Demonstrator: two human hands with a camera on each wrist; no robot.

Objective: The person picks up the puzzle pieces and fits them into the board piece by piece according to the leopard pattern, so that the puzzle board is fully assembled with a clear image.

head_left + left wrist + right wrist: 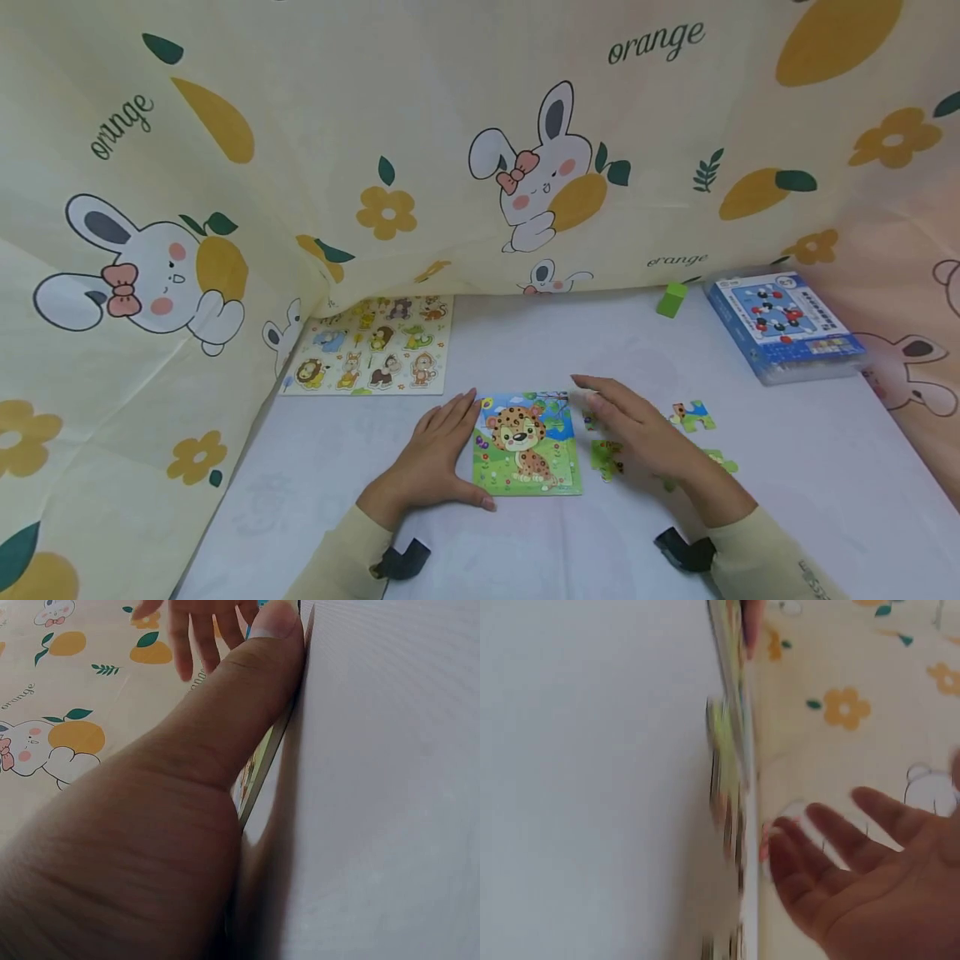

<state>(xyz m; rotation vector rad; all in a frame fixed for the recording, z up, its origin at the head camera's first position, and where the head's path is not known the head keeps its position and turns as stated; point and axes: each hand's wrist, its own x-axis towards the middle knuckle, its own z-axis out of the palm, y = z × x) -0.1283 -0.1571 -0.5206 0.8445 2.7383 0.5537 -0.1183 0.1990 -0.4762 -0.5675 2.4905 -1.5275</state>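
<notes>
A square jigsaw puzzle [522, 450] with a spotted leopard cub lies flat on the white table. My left hand [435, 454] rests at its left side, fingers stretched along the left edge and thumb by the lower left corner. In the left wrist view, that thumb [232, 705] lies against the puzzle's edge. Just right of the puzzle hovers my right hand [637, 425], fingers loosely extended and holding nothing. Loose puzzle pieces lie beneath and around it, including a green piece [607, 460] and a blue-and-green piece [693, 415]. The right wrist view shows blurred pieces [724, 750].
An animal picture board [367, 346] lies at the back left. At the back right are a green block [671, 300] and a blue-and-white box [783, 325] in clear wrapping. A cream curtain [420, 108] printed with rabbits and oranges hangs behind the table.
</notes>
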